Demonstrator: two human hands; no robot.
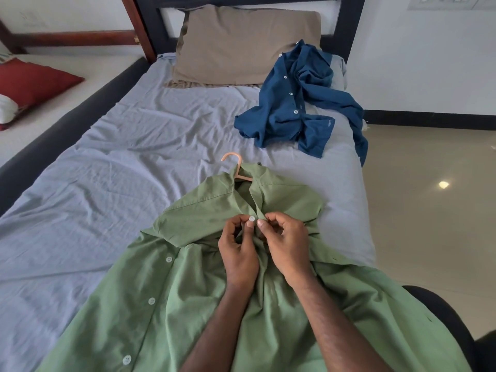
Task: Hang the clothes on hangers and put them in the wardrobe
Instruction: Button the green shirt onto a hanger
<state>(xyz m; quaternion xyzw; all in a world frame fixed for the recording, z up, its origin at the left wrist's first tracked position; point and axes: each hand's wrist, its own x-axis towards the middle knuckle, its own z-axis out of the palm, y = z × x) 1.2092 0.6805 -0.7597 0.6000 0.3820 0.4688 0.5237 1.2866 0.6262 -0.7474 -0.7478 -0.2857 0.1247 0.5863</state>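
A green shirt [204,288] lies spread on the bed with a peach plastic hanger [236,167] inside its collar; the hook sticks out past the neck. My left hand [240,251] pinches the placket edge that carries a white button just below the collar. My right hand [285,242] pinches the opposite placket edge, thumb tip against the button. Both hands meet at the shirt's upper front. A crumpled blue shirt [298,103] lies farther up the bed on the right, one sleeve trailing over the edge.
The bed [107,157] has a wrinkled pale blue sheet and a taupe pillow [241,47] against a dark headboard. A second bed with a red cushion [29,81] stands to the left. Glossy tiled floor [429,210] runs along the right.
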